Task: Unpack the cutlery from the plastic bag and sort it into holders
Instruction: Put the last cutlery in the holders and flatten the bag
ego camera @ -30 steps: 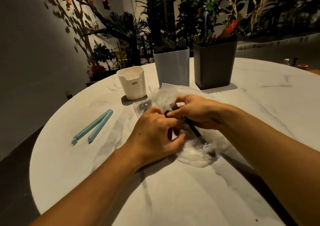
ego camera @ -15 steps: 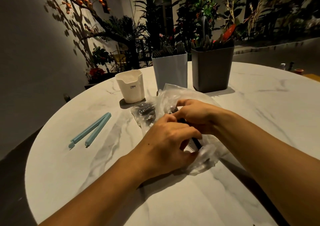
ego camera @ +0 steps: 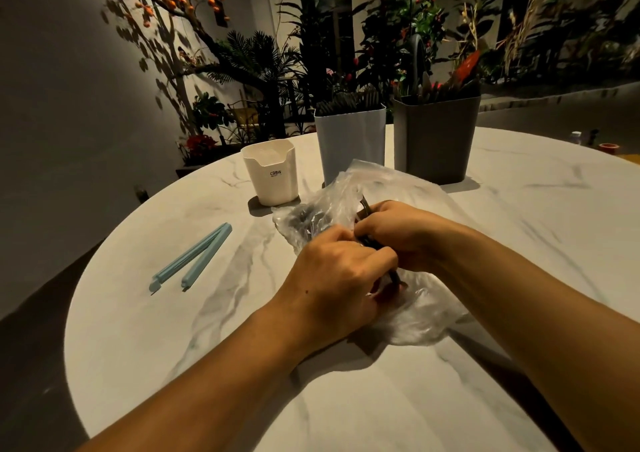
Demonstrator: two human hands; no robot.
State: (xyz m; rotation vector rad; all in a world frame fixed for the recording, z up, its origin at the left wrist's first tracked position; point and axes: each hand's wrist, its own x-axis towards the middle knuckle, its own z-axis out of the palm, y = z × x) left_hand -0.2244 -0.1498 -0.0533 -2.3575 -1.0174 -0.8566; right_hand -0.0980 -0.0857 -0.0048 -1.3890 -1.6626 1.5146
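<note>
- Head view: we are working both hands at the bag (ego camera: 349, 192) mid-table (ego camera: 519, 230), in front of the holders.
- Left hand (ego camera: 341, 278) is gripping bag film and dark cutlery (ego camera: 394, 273); right hand (ego camera: 403, 233) is curled around the same handles.
- Bag is likely handling soft and slippery; cutlery likely stiff and light. We are best gripping at the handles.
- Handles are running near-right to far-left, heads toward the white holder (ego camera: 272, 173).

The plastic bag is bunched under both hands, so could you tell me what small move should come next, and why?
Probably draw the dark cutlery piece out of the plastic bag. Both the left hand and right hand grip at the bag, the dark piece runs between them, and the white holder, blue holder and grey holder stand just behind.
</note>
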